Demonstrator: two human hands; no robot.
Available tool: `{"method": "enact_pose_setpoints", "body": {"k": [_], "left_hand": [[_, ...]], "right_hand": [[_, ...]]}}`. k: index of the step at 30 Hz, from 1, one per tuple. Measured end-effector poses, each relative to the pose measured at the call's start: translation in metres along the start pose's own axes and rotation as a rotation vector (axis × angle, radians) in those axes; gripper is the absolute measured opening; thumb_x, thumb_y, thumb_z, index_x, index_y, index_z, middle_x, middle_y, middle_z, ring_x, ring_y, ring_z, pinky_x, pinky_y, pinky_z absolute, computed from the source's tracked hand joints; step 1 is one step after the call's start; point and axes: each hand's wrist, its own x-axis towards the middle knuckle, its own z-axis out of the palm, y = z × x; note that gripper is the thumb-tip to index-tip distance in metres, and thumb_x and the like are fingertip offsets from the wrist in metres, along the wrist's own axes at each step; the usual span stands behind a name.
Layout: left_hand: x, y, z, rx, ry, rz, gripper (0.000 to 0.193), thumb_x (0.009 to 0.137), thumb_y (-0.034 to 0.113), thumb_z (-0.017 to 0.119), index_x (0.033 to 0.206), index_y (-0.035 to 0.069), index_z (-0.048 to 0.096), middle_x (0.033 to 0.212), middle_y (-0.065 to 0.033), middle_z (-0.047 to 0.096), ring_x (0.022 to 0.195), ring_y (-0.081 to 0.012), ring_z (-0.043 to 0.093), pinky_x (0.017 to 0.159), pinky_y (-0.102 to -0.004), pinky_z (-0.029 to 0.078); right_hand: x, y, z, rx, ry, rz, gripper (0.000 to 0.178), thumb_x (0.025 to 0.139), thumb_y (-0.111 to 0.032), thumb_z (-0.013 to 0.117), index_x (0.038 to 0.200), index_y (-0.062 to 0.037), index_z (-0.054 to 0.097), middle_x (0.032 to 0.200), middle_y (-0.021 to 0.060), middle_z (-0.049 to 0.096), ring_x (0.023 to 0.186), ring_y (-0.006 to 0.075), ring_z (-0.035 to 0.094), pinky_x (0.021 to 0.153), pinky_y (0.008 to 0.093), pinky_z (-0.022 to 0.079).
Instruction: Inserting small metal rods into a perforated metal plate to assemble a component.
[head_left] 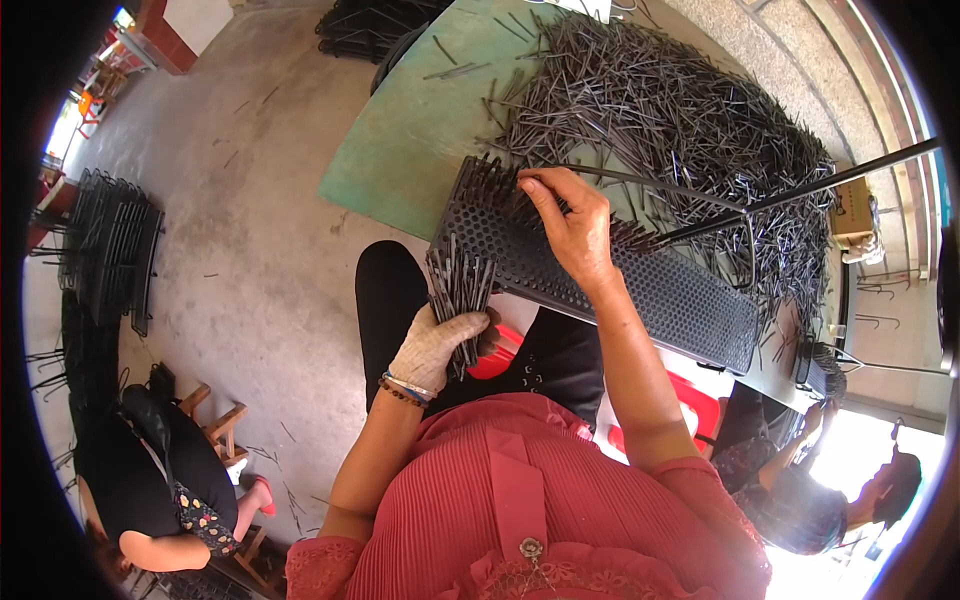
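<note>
My left hand, in a pale fabric glove, is closed around a bundle of thin dark rods that stick up past the fingers. Just beyond it lies a long black panel full of round holes, slanting from upper left to lower right. Similar rods stand upright in rows along its far left part. Over that row is my bare right hand, thumb and forefinger pinched together at the rods. What sits between those fingertips is too small to make out.
A big heap of loose dark rods covers much of the green table. A black metal bar crosses at the right. Black racks stand on the floor at left. Other people sit at lower left and lower right.
</note>
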Motion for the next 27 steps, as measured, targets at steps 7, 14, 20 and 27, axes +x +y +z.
{"method": "enact_pose_setpoints", "body": {"k": [7, 14, 20, 27], "left_hand": [[-0.001, 0.001, 0.002, -0.007, -0.006, -0.005, 0.031, 0.082, 0.009, 0.068, 0.11, -0.002, 0.06, 0.09, -0.01, 0.068, 0.073, -0.0195, 0.067, 0.065, -0.032, 0.058], [0.002, -0.001, 0.0, 0.033, -0.018, 0.009, 0.031, 0.083, 0.009, 0.067, 0.111, -0.003, 0.061, 0.09, -0.0109, 0.069, 0.072, -0.02, 0.067, 0.065, -0.0324, 0.058], [0.002, 0.0, -0.001, 0.036, -0.044, -0.017, 0.031, 0.084, 0.009, 0.067, 0.111, -0.002, 0.061, 0.091, -0.0122, 0.069, 0.072, -0.0204, 0.067, 0.066, -0.0325, 0.058], [0.001, 0.0, 0.002, 0.057, -0.051, -0.01, 0.028, 0.084, 0.009, 0.067, 0.109, -0.003, 0.061, 0.09, -0.0128, 0.07, 0.071, -0.0205, 0.067, 0.066, -0.0322, 0.057]], "right_hand": [[0.004, 0.005, 0.003, -0.111, -0.018, -0.164, 0.011, 0.086, -0.009, 0.068, 0.094, -0.0002, 0.069, 0.09, 0.013, 0.069, 0.085, 0.0306, 0.064, 0.076, 0.0367, 0.05], [0.0, 0.013, 0.01, -0.069, 0.017, -0.13, 0.012, 0.084, -0.008, 0.069, 0.093, -0.0003, 0.07, 0.089, 0.013, 0.068, 0.084, 0.032, 0.063, 0.077, 0.0383, 0.049], [-0.005, 0.011, 0.018, -0.302, -0.03, -0.327, 0.022, 0.082, -0.009, 0.072, 0.104, -0.0029, 0.07, 0.097, 0.0095, 0.067, 0.089, 0.027, 0.06, 0.081, 0.0363, 0.046], [-0.006, 0.011, 0.014, -0.354, -0.095, -0.435, 0.024, 0.083, -0.008, 0.07, 0.106, -0.0043, 0.07, 0.095, 0.008, 0.065, 0.089, 0.0255, 0.059, 0.081, 0.0361, 0.043]]}}
